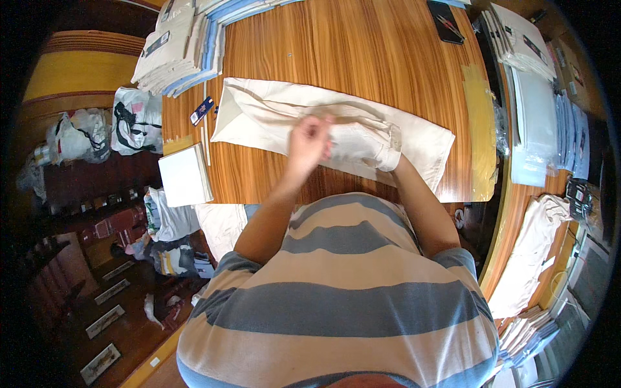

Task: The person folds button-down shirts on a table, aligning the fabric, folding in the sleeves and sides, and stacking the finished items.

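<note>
A cream garment (259,126) lies spread lengthwise across the wooden table in front of me, creased along its middle. My left hand (310,143) is over the centre of it, fingers curled in and somewhat blurred; whether cloth is pinched in them does not show. My right forearm runs into a hemmed opening (388,160) of the same garment, so my right hand is hidden under the fabric. The cloth bulges and wrinkles where that hand is inside. The garment's right end (440,145) lies flat.
Stacks of folded cream and blue garments (178,55) stand at the table's far left. A dark tag (202,111) and a white pad (185,176) lie by the left edge. A black phone (445,22) is far right. More folded garments (527,48) are on the right.
</note>
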{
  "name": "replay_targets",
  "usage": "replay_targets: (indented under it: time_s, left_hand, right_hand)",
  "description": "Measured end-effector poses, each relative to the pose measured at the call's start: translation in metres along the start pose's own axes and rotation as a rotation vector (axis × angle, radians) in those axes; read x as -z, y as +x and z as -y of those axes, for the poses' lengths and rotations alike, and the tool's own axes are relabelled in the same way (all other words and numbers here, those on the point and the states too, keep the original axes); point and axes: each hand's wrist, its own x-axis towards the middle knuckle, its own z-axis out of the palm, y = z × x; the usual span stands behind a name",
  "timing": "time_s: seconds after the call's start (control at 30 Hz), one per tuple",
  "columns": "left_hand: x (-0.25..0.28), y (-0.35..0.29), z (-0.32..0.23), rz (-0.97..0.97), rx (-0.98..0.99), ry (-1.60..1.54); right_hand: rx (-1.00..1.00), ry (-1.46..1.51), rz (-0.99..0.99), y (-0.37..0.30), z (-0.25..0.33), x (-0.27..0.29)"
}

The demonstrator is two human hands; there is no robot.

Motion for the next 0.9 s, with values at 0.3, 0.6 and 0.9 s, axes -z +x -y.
replay_targets:
  time_s: [0.3, 0.6, 0.9]
  left_hand:
    - [0.084, 0.058, 0.035, -0.078, 0.191, -0.222]
    - [0.107, 0.043, 0.044, -0.133, -0.453, 0.318]
    - [0.087, 0.062, 0.041, 0.063, 0.158, -0.722]
  right_hand:
    - [-0.046, 0.272, -0.232, -0.006, 0.045, -0.031]
    - [-0.182, 0.105, -0.108, -0.012, 0.039, -0.045]
    - [-0.167, -0.339, -0.306, -0.003, 0.065, -0.090]
